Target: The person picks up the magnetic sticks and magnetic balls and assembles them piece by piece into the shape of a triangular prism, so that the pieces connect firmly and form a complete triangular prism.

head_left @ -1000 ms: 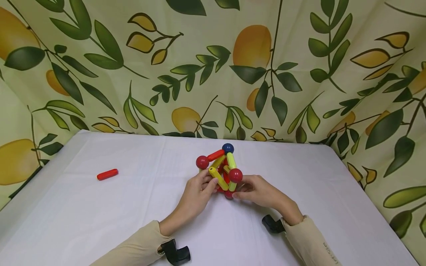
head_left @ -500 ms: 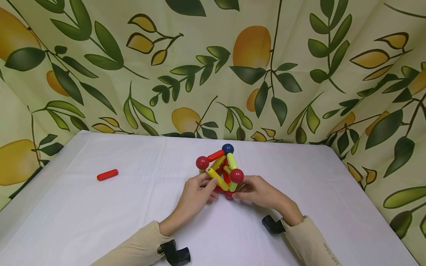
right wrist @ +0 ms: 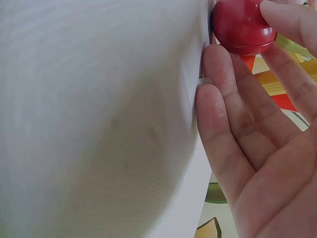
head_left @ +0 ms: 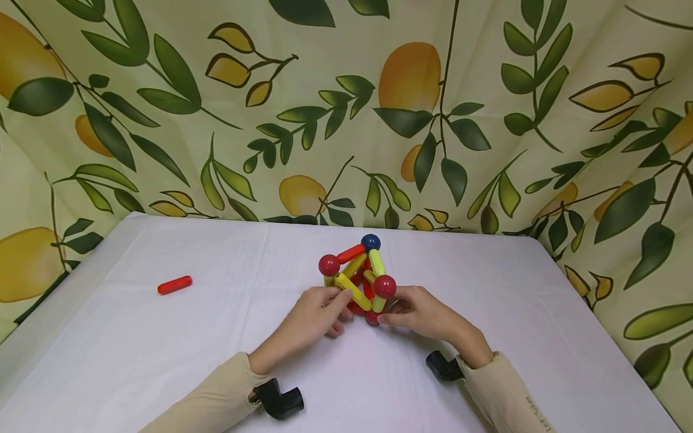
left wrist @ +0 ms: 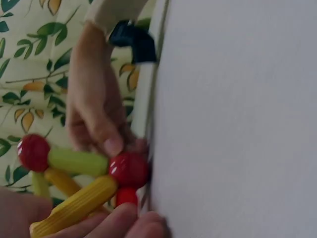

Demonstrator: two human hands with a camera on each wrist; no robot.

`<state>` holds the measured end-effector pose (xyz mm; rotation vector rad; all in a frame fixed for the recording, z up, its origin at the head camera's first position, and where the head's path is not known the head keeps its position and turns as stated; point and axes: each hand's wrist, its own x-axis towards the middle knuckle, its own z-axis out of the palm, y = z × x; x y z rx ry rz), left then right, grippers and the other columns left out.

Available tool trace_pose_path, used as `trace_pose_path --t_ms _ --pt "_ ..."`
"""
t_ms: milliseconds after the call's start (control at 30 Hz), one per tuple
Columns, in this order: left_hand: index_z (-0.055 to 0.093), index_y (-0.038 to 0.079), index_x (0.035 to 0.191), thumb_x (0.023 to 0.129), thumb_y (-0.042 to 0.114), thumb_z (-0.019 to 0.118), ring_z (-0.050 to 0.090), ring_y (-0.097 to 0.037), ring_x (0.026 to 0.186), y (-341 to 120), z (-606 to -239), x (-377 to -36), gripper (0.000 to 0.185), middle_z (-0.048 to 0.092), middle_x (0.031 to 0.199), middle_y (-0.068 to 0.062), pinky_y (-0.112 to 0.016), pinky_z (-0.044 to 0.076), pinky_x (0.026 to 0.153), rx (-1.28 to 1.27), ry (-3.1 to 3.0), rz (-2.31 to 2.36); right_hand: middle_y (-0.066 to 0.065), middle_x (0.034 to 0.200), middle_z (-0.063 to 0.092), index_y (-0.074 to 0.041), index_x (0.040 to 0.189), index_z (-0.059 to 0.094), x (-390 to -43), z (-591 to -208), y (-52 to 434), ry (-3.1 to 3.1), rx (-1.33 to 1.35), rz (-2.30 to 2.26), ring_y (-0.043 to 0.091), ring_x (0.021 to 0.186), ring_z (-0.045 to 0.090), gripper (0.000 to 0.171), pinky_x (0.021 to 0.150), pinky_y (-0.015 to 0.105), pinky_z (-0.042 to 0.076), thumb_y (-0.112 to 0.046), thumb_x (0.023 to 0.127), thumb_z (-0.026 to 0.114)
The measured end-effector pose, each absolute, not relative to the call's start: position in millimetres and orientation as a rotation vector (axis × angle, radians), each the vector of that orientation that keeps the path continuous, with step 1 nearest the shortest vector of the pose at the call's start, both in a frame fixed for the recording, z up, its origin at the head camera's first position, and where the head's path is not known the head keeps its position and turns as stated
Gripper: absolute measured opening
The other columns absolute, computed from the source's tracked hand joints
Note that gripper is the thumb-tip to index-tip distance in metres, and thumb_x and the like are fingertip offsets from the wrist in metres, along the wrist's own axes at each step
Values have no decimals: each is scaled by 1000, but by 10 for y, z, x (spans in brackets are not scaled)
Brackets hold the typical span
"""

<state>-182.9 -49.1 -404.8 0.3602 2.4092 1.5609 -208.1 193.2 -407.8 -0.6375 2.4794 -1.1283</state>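
Note:
A structure of rods and balls stands on the table, with a blue ball (head_left: 370, 242) at the top, a red ball (head_left: 329, 265) at its left and another at its right (head_left: 385, 286). My left hand (head_left: 319, 313) pinches a yellow rod (head_left: 353, 291) on the near side between thumb and fingers. That yellow rod (left wrist: 74, 207) slants down to the low front red ball (left wrist: 130, 169). My right hand (head_left: 425, 310) holds this low ball (right wrist: 242, 25) with thumb and fingertips, its other fingers close to the tabletop. Some inner rods are hidden behind the front ones.
A loose red rod (head_left: 175, 284) lies on the white-covered table (head_left: 135, 355), well left of the structure. Behind the table's far edge hangs a curtain (head_left: 325, 138) printed with leaves and fruit. Black mounts (head_left: 281, 400) sit at both wrists.
The yellow rod's upper end has swung a little left, toward the left red ball. My left hand and forearm have shifted slightly left. The right hand has barely moved.

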Motion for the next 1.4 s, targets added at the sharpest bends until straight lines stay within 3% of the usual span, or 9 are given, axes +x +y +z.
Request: trace_pose_path --t_ms 167,300,367,433,567,667,1400 --pt "72 7 90 99 32 59 55 -13 53 -654 -3902 -1902 30 64 67 -4 -24 45 53 483 2515 1236 6 104 72 -5 119 67 -2079 -4070 1929 2485 -645 -1122 14 85 64 36 76 21 54 -20 87 74" --pt "70 12 78 94 28 67 49 -14 54 -763 -3808 -1956 23 57 59 1 -24 34 52 419 2699 1079 6 103 72 -4 118 67 -2079 -4059 1926 2479 -649 -1128 14 86 64 36 76 20 54 -20 87 75" --pt "68 13 79 91 28 71 50 -15 60 -802 -3775 -1985 19 58 63 1 -25 36 54 366 2790 1048 6 102 72 -4 117 67 -2079 -4061 1926 2485 -656 -1123 14 86 65 35 75 20 54 -20 87 75" --pt "68 12 90 89 27 74 55 -16 68 -823 -3770 -2021 16 64 75 -1 -26 43 58 337 2836 1068 6 101 71 -4 116 67 -2077 -4067 1925 2491 -661 -1120 14 85 65 34 75 20 55 -19 87 75" --pt "65 11 119 91 24 72 65 -19 91 -833 -3841 -2085 31 71 106 -6 -31 55 74 440 2793 1146 4 99 71 -5 116 67 -2066 -4076 1908 2515 -653 -1100 13 84 66 34 74 20 55 -19 86 76" --pt "64 11 127 94 21 67 66 -20 99 -835 -3913 -2110 34 71 116 -5 -34 56 82 533 2723 1180 2 99 71 -8 116 67 -2055 -4077 1886 2531 -655 -1084 12 84 66 34 74 20 55 -20 86 76" --pt "67 12 120 92 23 71 68 -14 83 -823 -3884 -2048 30 74 101 -3 -30 56 75 549 2766 1054 0 96 71 -9 116 65 -2032 -4057 1847 2604 -646 -1058 12 84 66 31 74 20 55 -21 89 73"
